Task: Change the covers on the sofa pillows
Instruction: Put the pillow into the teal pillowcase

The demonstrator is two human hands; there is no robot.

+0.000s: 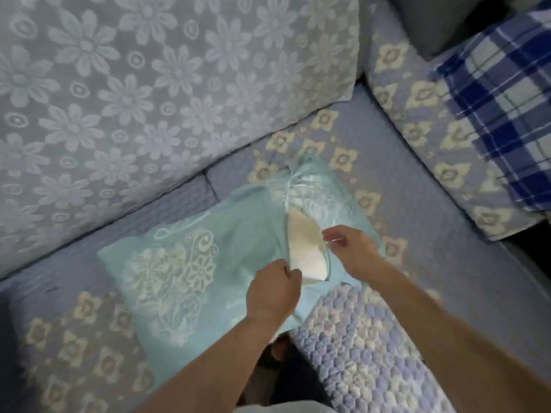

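Note:
A pillow in a light turquoise cover (179, 263) with white lace pattern lies flat on the sofa seat (417, 210). The cover's opening gapes along its right part, and the cream inner pillow (304, 248) shows through the gap. My left hand (272, 290) grips the left edge of the opening with curled fingers. My right hand (348, 248) pinches the right edge of the opening between thumb and fingers. The two hands hold the opening apart.
A large grey-blue cushion with flower pattern (134, 99) leans against the sofa back. A blue and white checked blanket (507, 114) lies on the right armrest cushion (417, 135). A purple-white bubbly knitted fabric (366, 347) lies at the sofa's front edge.

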